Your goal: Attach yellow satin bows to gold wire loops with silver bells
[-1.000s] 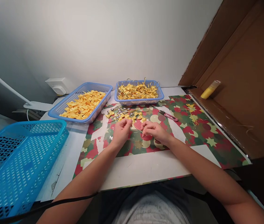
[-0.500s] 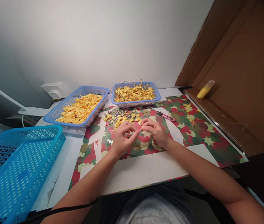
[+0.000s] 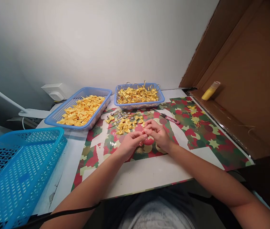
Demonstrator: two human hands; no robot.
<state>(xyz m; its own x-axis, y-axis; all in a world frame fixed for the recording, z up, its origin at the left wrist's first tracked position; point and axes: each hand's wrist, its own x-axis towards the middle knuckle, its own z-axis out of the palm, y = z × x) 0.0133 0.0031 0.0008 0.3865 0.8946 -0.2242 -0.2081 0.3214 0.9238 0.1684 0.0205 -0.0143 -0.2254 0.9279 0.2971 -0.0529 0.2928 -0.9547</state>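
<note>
Fingertips of the left hand (image 3: 130, 144) and right hand (image 3: 159, 136) meet in a narrow pinch above a camouflage-patterned sheet (image 3: 203, 135); whatever they grip is too hidden to tell. Just beyond lie yellow ribbon bows (image 3: 124, 126), then small silver bells (image 3: 119, 117); pink-handled thread snips (image 3: 170, 119) rest rightward. Farther back, two blue baskets (image 3: 62, 110) hold more bows.

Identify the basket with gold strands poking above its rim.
The right blue basket: gold strands stick up above its rim, while none rise from the left blue basket or the turquoise basket.
</note>
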